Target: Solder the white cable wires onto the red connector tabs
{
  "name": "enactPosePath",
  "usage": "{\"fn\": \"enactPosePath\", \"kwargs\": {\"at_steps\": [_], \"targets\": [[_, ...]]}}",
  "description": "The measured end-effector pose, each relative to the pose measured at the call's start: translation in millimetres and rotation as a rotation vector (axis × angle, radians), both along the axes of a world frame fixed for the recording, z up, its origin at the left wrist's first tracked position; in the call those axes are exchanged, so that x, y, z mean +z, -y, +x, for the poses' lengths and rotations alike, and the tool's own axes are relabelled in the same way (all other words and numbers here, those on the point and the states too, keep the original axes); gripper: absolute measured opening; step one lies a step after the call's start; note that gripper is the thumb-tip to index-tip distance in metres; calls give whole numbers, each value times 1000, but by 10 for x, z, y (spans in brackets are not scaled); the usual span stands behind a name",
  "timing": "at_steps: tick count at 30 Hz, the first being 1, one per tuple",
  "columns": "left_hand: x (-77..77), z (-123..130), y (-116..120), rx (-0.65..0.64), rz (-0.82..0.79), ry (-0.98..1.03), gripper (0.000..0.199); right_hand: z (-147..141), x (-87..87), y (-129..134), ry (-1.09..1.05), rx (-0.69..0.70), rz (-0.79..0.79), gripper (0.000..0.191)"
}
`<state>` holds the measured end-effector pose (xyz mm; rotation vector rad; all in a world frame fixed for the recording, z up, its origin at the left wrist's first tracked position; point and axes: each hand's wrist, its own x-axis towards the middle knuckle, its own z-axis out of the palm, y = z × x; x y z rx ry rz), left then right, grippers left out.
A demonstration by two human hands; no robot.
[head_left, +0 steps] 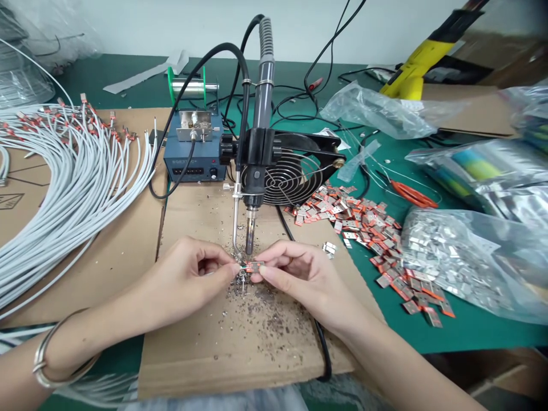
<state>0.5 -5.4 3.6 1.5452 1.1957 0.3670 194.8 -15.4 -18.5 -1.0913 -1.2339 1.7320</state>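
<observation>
Below the tip of a clamped soldering iron (256, 182), my right hand (299, 274) pinches a small red and silver USB connector (254, 266). My left hand (192, 277) is closed, its thumb and forefinger on a thin cable end that meets the connector's left side. Most of that cable is hidden by the hand. A thin solder feed tube (235, 222) comes down beside the iron, close to the connector. Solder bits lie scattered on the cardboard (197, 354) beneath both hands.
White cables (81, 188) with red connectors lie at left. Behind stand a blue solder feeder (192, 157), solder spool (188, 85) and black fan (291, 177). At right are loose USB connectors (368, 228), a plastic bag of metal parts (454, 257), orange-handled pliers (413, 194) and a yellow tool (415, 65).
</observation>
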Motion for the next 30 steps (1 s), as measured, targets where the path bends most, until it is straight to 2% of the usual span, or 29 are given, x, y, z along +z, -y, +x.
{"fn": "enactPosePath", "kwargs": {"at_steps": [13, 22, 30], "targets": [[-9, -5, -5, 7, -36, 6, 26, -11, 12, 4, 14, -15, -10, 17], [-24, -2, -14, -10, -23, -25, 28, -18, 4, -16, -31, -17, -121, 19], [62, 23, 84, -57, -58, 13, 28, 18, 79, 74, 24, 52, -40, 13]]}}
